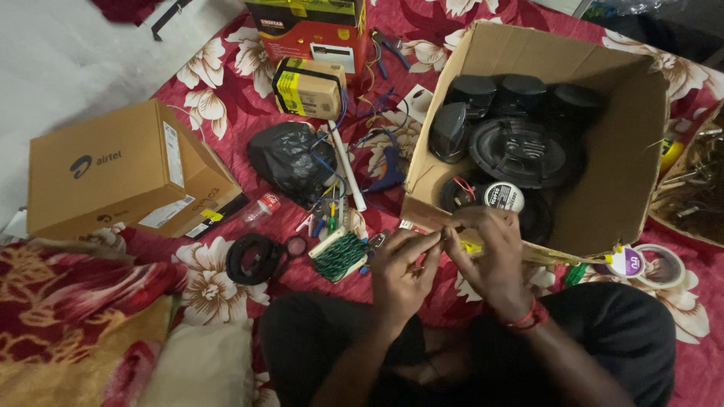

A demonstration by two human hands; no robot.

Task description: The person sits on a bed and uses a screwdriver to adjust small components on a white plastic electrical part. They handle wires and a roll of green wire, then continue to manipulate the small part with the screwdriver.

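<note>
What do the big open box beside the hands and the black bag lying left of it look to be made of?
The open box looks like plain brown corrugated cardboard, matte, with creased flaps and raw edges. The black bag seems to be thin plastic film: it is crumpled and shows glossy highlights on its folds.

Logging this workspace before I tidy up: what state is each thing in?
Large cardboard box: open, tipped, speakers inside.
Brown carton: closed.
Black bag: crumpled.
Tape roll: lying flat.
Left hand: fingers pinched together.
Right hand: pinching something small, too small to tell.
</note>
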